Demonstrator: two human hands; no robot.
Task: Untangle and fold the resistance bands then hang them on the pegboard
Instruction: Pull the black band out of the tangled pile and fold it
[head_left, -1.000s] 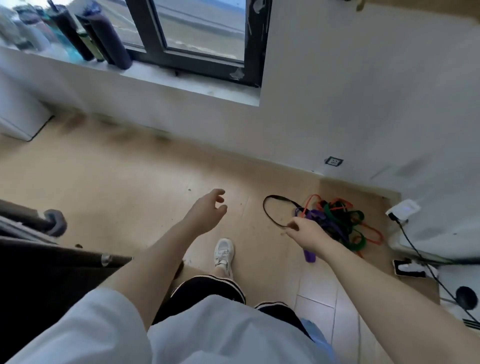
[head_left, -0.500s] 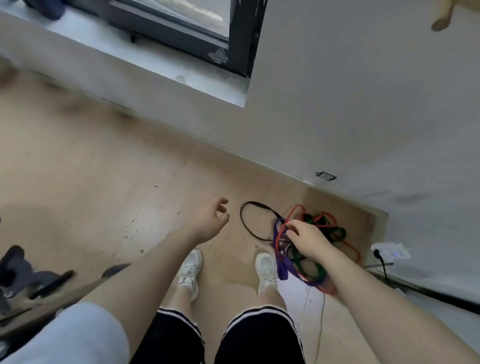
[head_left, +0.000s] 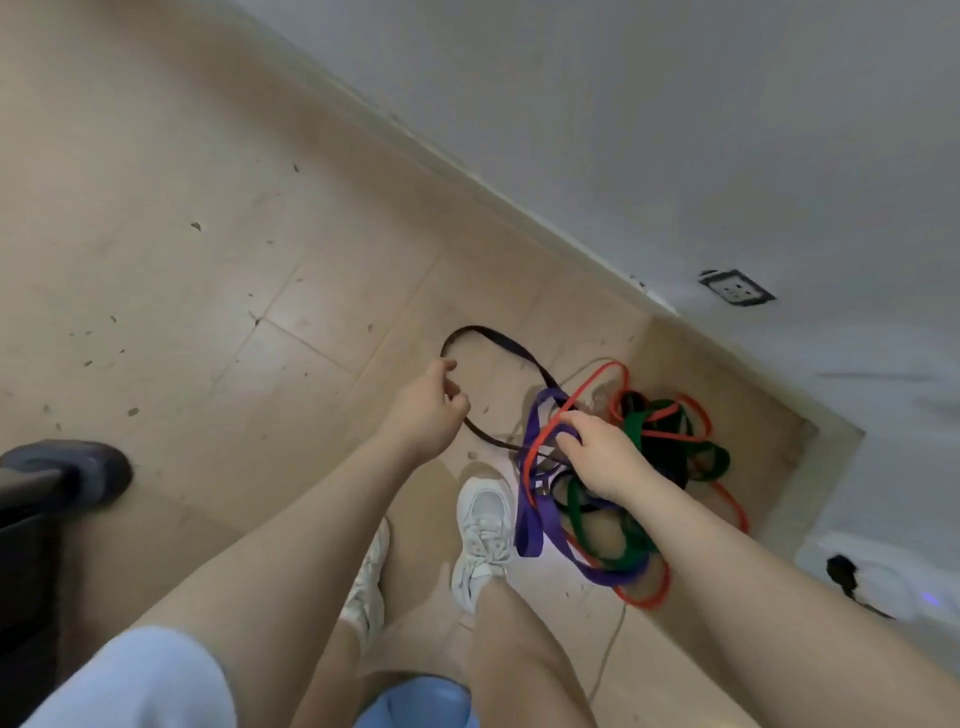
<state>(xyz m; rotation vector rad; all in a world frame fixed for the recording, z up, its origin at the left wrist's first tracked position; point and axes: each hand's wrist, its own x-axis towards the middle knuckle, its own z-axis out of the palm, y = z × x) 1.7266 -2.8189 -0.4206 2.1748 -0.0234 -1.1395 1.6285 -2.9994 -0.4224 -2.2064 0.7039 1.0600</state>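
Observation:
A tangle of resistance bands (head_left: 670, 441) lies on the tiled floor in the corner by the wall: purple (head_left: 530, 514), red (head_left: 597, 376), green (head_left: 639, 423) and a black loop (head_left: 498, 343) spreading to the left. My right hand (head_left: 602, 457) reaches down into the tangle and grips the purple and red strands at its left side. My left hand (head_left: 428, 410) hovers with loosely curled fingers in front of the black loop, and I see no hold on it. No pegboard is in view.
My two white shoes (head_left: 483, 535) stand just left of the tangle. A wall socket (head_left: 735, 286) sits low on the white wall. A white power strip with a black plug (head_left: 852, 577) lies at the right. A dark chair base (head_left: 62, 473) is at the left edge.
The view has tipped down and closer to the floor. My right hand has closed on the purple and red strands. My left hand has come over the black loop.

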